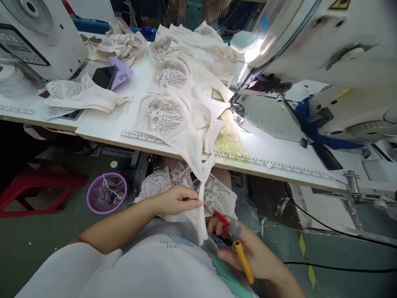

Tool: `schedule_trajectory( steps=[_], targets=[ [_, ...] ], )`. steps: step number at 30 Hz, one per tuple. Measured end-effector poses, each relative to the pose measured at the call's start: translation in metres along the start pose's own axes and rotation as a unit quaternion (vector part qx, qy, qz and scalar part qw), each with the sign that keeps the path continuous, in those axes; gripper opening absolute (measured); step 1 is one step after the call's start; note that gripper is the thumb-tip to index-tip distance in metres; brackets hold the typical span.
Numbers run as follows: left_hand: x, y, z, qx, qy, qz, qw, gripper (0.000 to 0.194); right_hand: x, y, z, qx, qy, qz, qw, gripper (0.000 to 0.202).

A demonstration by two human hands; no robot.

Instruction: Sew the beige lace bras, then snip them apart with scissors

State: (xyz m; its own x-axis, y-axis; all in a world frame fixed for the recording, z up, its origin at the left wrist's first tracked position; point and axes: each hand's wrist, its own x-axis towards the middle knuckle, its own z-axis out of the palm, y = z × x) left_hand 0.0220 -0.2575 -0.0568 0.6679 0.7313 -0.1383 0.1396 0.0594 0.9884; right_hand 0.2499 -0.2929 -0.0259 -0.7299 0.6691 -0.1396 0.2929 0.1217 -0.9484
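Observation:
My left hand [180, 200] pinches a narrow white strap band [201, 194] at the edge of a bra, over my lap. My right hand [248, 248], slightly blurred, is just right of the band. It grips what look like small scissors [243, 263], with an orange handle part and a red part; the blades are smeared and partly hidden. From the band, the lace bra [166, 118] runs up over the table edge, joined to or overlapping more bras behind it. Other lace cups [217, 194] lie on my lap beneath my hands.
A lit sewing machine [279, 54] stands at the right, another machine [46, 37] at the left. The white table [102, 128] carries a ruler strip, a phone [104, 77] and piled bras. A purple basket [107, 193] and red stool [40, 186] are on the floor.

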Motion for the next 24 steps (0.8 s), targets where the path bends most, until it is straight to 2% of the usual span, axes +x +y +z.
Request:
schedule_trajectory(
  steps=[3,7,10,18,24],
  targets=[
    [-0.004,-0.004,0.002,-0.086,0.03,-0.046,0.995,0.033,0.007,0.006,-0.025,-0.082,-0.046,0.014,0.995,0.06],
    [-0.008,-0.001,0.0,-0.152,0.026,-0.061,0.986,0.028,0.017,0.021,-0.055,-0.218,-0.161,0.092,0.958,0.058],
    [-0.009,0.0,-0.002,-0.173,0.018,-0.065,0.983,0.026,0.025,0.024,-0.063,-0.252,-0.205,0.119,0.938,0.055],
    [-0.012,0.0,-0.005,-0.183,0.001,-0.078,0.98,0.028,0.046,0.005,-0.06,-0.258,-0.223,0.113,0.933,0.053],
    [-0.014,0.0,-0.009,-0.14,-0.011,-0.064,0.988,0.028,0.046,0.007,-0.058,-0.208,-0.18,0.122,0.954,0.055]
  ],
)
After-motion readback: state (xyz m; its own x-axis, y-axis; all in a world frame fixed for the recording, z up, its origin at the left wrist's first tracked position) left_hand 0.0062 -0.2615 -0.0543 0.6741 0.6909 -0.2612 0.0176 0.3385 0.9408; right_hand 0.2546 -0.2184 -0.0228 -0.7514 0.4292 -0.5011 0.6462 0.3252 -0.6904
